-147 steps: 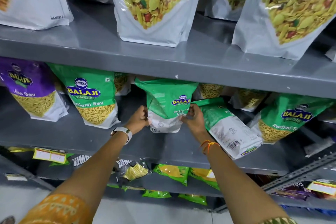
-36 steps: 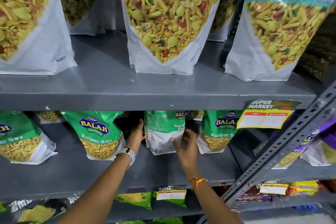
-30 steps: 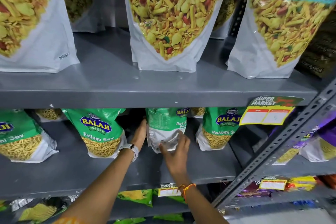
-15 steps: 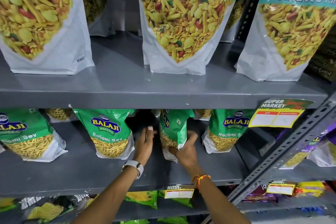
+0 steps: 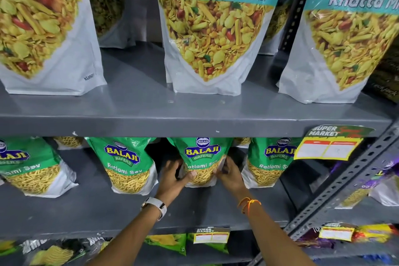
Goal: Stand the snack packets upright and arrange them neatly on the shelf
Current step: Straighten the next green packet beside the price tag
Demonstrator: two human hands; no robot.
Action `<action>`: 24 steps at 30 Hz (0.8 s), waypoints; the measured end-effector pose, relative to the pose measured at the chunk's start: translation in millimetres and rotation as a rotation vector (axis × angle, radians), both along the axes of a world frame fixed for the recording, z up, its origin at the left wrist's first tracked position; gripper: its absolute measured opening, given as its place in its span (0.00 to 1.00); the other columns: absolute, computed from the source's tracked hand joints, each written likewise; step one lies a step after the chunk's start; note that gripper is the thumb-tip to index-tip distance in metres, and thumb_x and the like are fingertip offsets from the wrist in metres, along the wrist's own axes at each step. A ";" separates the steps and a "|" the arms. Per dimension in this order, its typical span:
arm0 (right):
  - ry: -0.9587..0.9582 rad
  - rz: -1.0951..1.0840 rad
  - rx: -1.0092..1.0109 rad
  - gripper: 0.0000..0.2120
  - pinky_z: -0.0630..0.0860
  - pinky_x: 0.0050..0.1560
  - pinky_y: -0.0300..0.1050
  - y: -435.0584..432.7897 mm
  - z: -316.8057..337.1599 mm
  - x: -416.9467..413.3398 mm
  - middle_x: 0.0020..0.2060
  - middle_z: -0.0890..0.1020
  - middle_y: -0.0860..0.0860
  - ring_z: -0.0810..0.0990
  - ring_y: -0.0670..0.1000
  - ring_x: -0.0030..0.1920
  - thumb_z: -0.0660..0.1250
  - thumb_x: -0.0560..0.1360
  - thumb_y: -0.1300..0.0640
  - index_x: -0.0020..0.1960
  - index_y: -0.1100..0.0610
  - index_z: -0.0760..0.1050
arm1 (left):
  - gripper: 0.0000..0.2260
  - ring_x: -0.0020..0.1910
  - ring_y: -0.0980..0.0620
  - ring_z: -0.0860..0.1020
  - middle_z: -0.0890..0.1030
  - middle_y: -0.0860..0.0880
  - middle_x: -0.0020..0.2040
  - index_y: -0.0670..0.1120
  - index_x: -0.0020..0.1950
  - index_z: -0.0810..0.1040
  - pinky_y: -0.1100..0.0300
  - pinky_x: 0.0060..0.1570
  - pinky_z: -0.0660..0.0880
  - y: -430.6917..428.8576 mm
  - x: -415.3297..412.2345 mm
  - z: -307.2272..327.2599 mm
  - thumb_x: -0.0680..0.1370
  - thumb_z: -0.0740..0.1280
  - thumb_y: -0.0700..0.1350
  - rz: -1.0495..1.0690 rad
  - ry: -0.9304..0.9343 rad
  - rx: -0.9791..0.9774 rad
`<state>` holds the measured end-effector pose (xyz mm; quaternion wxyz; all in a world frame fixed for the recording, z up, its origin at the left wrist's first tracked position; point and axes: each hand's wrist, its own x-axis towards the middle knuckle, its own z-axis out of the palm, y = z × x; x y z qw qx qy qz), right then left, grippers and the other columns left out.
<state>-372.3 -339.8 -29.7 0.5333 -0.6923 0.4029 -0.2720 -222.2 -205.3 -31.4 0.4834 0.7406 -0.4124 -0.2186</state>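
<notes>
The grey metal shelf [image 5: 129, 205] carries a row of green snack packets, and under the deck above it three stand upright with their fronts out: one to the left [image 5: 127, 164], one to the right [image 5: 267, 162], and the middle packet [image 5: 201, 157] between the two hands. That middle packet is what has changed. Half a second ago it was turned edge-on, showing its narrow side; about a second ago its white back panel faced out. Now its logo and name face forward like its neighbours, and its base seems to rest on the shelf, near the front line of the others.

The left hand [image 5: 172, 177] is clamped on the packet's lower left edge, thumb across the front. The right hand [image 5: 231, 175] pinches the lower right edge, fingers curled round the side. Both are closed on the packet, neither empty.

For the task this looks like the turn being finished: the packet is upright and facing the right way, so what seems left is a small squaring up and letting go. A fourth green packet [image 5: 28, 166] stands at the far left. The price tag [image 5: 328, 147] hangs off the upper deck to the right
</notes>
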 end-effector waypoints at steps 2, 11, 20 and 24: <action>-0.002 0.008 0.001 0.22 0.75 0.57 0.44 0.7 -1.6 1.2 0.56 0.76 0.56 0.74 0.55 0.58 0.67 0.69 0.73 0.59 0.59 0.67 | 0.35 0.56 0.50 0.73 0.76 0.46 0.56 0.46 0.61 0.73 0.56 0.56 0.70 0.0 0.3 2.4 0.63 0.66 0.68 0.016 -0.038 -0.011; 0.038 -0.049 -0.084 0.25 0.73 0.63 0.59 10.5 -10.8 1.5 0.61 0.77 0.57 0.75 0.56 0.62 0.68 0.70 0.63 0.65 0.58 0.66 | 0.42 0.62 0.54 0.75 0.76 0.49 0.61 0.44 0.61 0.66 0.57 0.58 0.74 -3.5 -4.5 -3.0 0.59 0.69 0.71 -0.052 0.303 -0.099; -0.174 -0.786 -0.243 0.23 0.72 0.57 0.58 36.1 11.1 -90.6 0.50 0.72 0.58 0.72 0.60 0.54 0.76 0.64 0.60 0.54 0.60 0.68 | 0.12 0.44 0.61 0.73 0.75 0.53 0.45 0.55 0.50 0.69 0.58 0.45 0.73 9.0 -103.2 -38.1 0.71 0.65 0.57 0.019 -0.192 -0.210; -0.179 -0.650 0.032 0.36 0.59 0.73 0.57 5.7 4.5 -117.1 0.73 0.60 0.55 0.59 0.54 0.73 0.71 0.70 0.55 0.72 0.56 0.56 | 0.22 0.59 0.56 0.74 0.71 0.54 0.60 0.51 0.65 0.68 0.54 0.61 0.73 -50.3 -129.3 -15.0 0.73 0.67 0.52 -0.174 -0.010 -0.157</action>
